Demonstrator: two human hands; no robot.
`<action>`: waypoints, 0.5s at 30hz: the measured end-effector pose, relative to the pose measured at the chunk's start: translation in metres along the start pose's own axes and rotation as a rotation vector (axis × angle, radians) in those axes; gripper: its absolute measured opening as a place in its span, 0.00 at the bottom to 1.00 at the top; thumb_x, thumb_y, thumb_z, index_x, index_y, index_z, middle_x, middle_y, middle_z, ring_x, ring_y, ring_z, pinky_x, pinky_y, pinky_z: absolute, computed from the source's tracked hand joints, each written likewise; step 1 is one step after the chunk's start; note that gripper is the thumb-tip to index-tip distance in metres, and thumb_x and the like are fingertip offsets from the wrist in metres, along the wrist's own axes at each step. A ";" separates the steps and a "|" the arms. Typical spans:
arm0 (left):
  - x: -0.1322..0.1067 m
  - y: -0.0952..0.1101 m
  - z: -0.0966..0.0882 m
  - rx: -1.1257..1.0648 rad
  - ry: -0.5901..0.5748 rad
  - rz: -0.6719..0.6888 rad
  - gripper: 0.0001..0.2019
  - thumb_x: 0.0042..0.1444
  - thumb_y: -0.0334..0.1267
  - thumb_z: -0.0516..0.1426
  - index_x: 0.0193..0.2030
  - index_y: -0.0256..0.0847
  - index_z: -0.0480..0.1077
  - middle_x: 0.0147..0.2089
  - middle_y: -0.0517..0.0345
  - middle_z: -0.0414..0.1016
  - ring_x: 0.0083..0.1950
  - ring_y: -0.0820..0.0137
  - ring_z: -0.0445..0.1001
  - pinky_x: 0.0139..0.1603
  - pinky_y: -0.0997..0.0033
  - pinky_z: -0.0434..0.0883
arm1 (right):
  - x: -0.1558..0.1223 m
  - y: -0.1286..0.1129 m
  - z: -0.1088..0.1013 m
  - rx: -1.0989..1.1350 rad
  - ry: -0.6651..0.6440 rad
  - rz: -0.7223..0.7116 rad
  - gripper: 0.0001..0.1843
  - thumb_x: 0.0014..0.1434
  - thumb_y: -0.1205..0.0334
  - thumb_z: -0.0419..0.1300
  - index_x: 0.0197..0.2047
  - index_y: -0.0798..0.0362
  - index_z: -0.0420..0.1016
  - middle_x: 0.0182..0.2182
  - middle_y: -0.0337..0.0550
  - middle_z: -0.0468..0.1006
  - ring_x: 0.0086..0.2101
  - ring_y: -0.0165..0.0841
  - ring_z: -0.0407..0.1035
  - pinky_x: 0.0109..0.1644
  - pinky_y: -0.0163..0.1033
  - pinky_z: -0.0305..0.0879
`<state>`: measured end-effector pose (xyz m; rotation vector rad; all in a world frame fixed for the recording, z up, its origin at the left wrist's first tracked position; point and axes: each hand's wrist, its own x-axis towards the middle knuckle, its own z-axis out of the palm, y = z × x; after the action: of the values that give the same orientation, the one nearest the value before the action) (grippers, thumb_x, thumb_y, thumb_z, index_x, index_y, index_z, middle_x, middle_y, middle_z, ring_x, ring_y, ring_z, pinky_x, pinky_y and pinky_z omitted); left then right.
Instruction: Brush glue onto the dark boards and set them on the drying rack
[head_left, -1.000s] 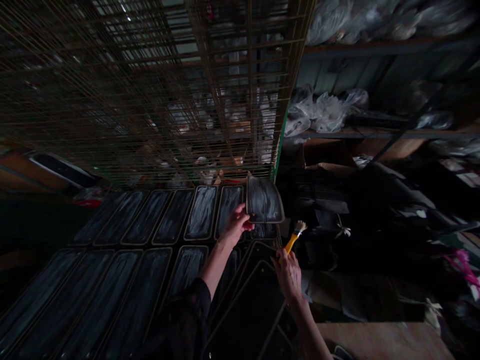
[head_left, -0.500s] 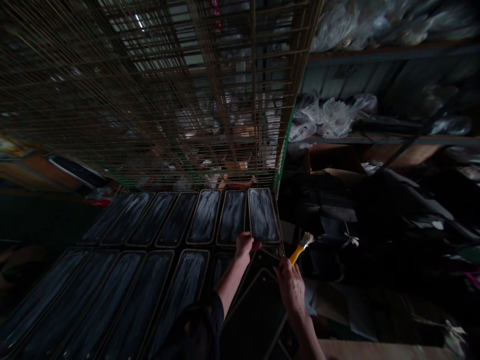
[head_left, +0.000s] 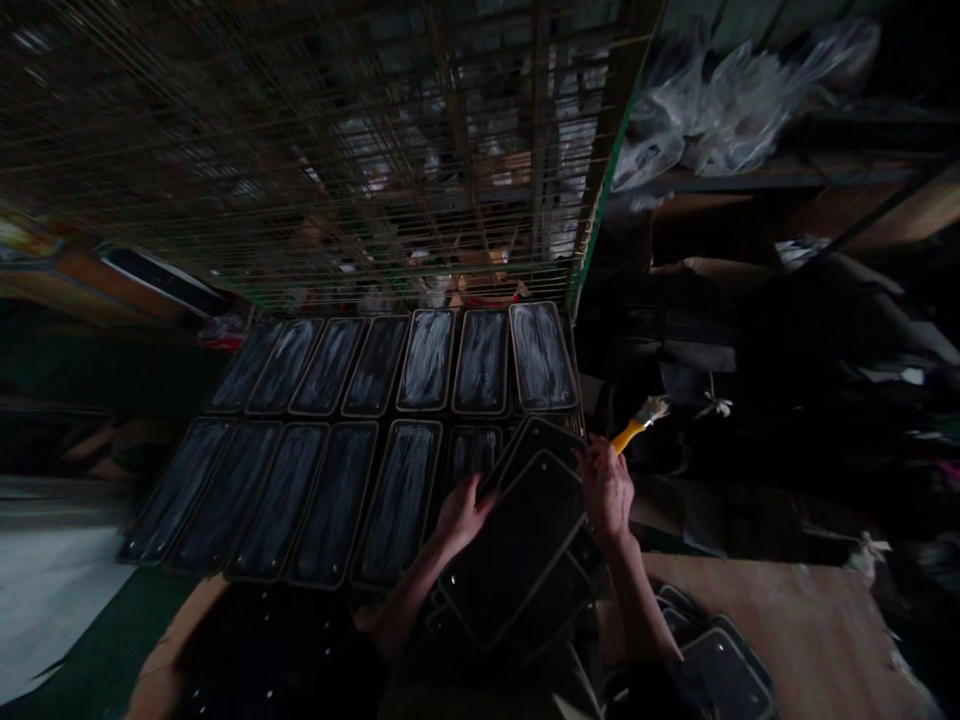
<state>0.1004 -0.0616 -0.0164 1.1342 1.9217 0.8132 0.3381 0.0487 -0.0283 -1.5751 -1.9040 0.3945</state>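
Nearest, at lower right, a small pile (head_left: 724,665) of dark panels sits on a board (head_left: 810,610). Left of it, in front of the person, the top panel (head_left: 514,550) lies on a loose stack (head_left: 559,592), its face dark and without streaks, the edges of others showing askew beneath. Its long axis runs slantwise, from lower left, near the body, to upper right, away from it.

The left hand (head_left: 459,520) is at this panel's left edge, thumb up; its fingertips are lost in the gloom, so I cannot tell whether it grips. The right hand (head_left: 609,490), by the panel's far right corner, has its fingers closed round a brush (head_left: 631,433). The brush points up and right, bristles outward and clear of every panel, its long axis also slanting.

The step in hand looks like readying a bare panel for brushing; the next move probably calls for a sure hold on its edge.

Beyond, a near row (head_left: 330,510) and a far row (head_left: 480,360) of panels carry pale streaks. Farther back stands wire mesh (head_left: 375,190), with plastic bags (head_left: 735,110) to the right.
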 end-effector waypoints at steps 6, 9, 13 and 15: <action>-0.010 0.007 0.004 -0.058 -0.021 0.039 0.18 0.51 0.45 0.64 0.47 0.43 0.69 0.42 0.49 0.76 0.49 0.57 0.74 0.55 0.58 0.66 | -0.118 -0.013 -0.065 -0.103 0.048 0.324 0.25 0.65 0.42 0.46 0.52 0.53 0.67 0.38 0.48 0.76 0.38 0.42 0.69 0.38 0.41 0.62; -0.021 0.012 0.004 0.013 0.023 0.120 0.21 0.50 0.45 0.64 0.49 0.44 0.67 0.42 0.48 0.74 0.53 0.55 0.72 0.59 0.56 0.63 | -0.192 -0.035 -0.077 -0.114 -0.025 0.481 0.27 0.62 0.36 0.46 0.47 0.52 0.66 0.38 0.49 0.76 0.36 0.43 0.71 0.33 0.41 0.62; -0.032 0.012 0.006 0.028 0.026 0.107 0.23 0.48 0.45 0.66 0.50 0.43 0.67 0.43 0.49 0.74 0.52 0.55 0.73 0.59 0.56 0.64 | -0.240 -0.069 -0.050 0.057 -0.067 0.626 0.24 0.59 0.35 0.51 0.40 0.48 0.61 0.29 0.41 0.75 0.26 0.38 0.70 0.26 0.38 0.60; -0.032 0.011 0.006 -0.014 -0.007 0.041 0.25 0.46 0.44 0.67 0.50 0.44 0.67 0.41 0.53 0.75 0.48 0.58 0.74 0.55 0.58 0.66 | -0.242 -0.083 -0.032 0.114 -0.008 0.623 0.24 0.58 0.35 0.53 0.38 0.48 0.59 0.26 0.39 0.72 0.23 0.37 0.68 0.25 0.38 0.60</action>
<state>0.1203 -0.0847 -0.0013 1.1704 1.8894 0.8425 0.3156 -0.2082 -0.0216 -2.0636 -1.3282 0.7527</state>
